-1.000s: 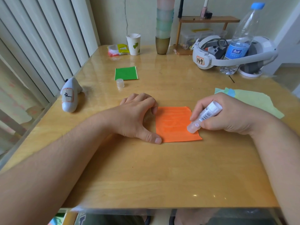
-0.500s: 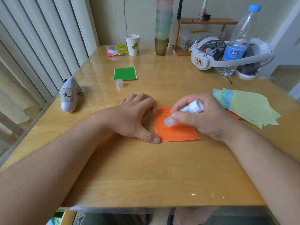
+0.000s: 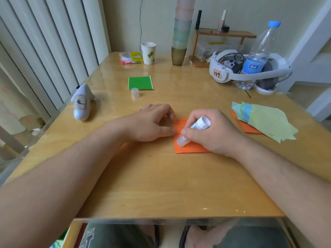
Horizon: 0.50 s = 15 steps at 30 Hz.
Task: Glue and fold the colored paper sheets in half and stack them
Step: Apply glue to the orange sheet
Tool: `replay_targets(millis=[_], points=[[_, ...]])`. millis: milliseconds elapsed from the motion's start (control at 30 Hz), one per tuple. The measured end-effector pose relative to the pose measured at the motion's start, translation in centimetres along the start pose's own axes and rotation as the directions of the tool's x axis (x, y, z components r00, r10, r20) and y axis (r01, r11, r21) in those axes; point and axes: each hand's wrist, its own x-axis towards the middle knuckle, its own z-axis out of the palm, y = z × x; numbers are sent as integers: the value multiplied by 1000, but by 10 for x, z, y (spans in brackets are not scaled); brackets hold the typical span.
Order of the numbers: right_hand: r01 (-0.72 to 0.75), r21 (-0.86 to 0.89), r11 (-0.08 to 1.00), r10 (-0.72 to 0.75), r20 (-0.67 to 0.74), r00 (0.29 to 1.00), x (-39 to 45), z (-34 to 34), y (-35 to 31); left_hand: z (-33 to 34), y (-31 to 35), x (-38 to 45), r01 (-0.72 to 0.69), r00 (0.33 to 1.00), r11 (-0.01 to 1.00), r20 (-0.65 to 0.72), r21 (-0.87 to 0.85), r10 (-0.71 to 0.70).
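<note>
An orange paper sheet lies flat in the middle of the wooden table. My left hand rests on its left edge, fingers loosely curved, thumb at the paper's side. My right hand grips a white glue stick, tip down on the sheet's left part. A folded green sheet lies further back, with the glue stick's clear cap just in front of it. A pile of loose sheets, pale green, blue and orange, sits to the right.
A white controller lies at the left edge. At the back stand a paper cup, a stack of plastic cups, a snack packet, a small wooden shelf, a headset and a water bottle.
My right hand has carried the glue stick leftward across the orange sheet, from its right edge to its left part. My left hand stays on the left edge.
</note>
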Motion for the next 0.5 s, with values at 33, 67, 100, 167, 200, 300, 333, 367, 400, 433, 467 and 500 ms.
replay_targets(millis=[33, 67, 100, 167, 200, 300, 333, 367, 400, 433, 467, 500], points=[[-6, -17, 1000, 6, 20, 1000, 0, -2, -2, 2, 0, 1, -2, 1000, 999, -5, 38, 2], [-14, -32, 999, 15, 35, 999, -1, -4, -3, 4, 0, 1, -5, 1000, 997, -4, 72, 5], [-21, -48, 999, 23, 38, 999, -3, -5, -3, 5, 0, 1, -8, 1000, 995, -5, 95, 9], [-38, -68, 997, 39, 22, 999, -7, -9, -2, 5, 1, 0, -15, 1000, 995, -12, 100, 16], [-49, -63, 997, 50, 12, 999, -10, -11, 0, 5, 1, 0, -16, 1000, 995, -16, 95, 17], [-90, -23, 996, 89, -17, 996, -18, -19, 6, 4, 2, -1, -21, 999, 996, -22, 92, 23], [-101, -12, 995, 101, -26, 995, -21, -22, 8, 4, 3, -1, -23, 1000, 995, -19, 94, 24], [-108, 0, 994, 108, -42, 993, -24, -26, 10, 4, 3, -2, -24, 1000, 995, -12, 96, 25], [-109, 17, 994, 109, -55, 992, -27, -29, 12, 4, 3, -2, -25, 1000, 995, -6, 100, 26], [-108, 38, 993, 111, -62, 992, -30, -32, 15, 4, 4, -3, -26, 1000, 994, 0, 107, 26], [-113, 56, 992, 117, -66, 991, -33, -35, 17, 4, 4, -3, -27, 1000, 993, 5, 114, 27], [-119, 67, 991, 124, -73, 990, -35, -37, 19, 4, 5, -4, -27, 1000, 993, 10, 119, 26]])
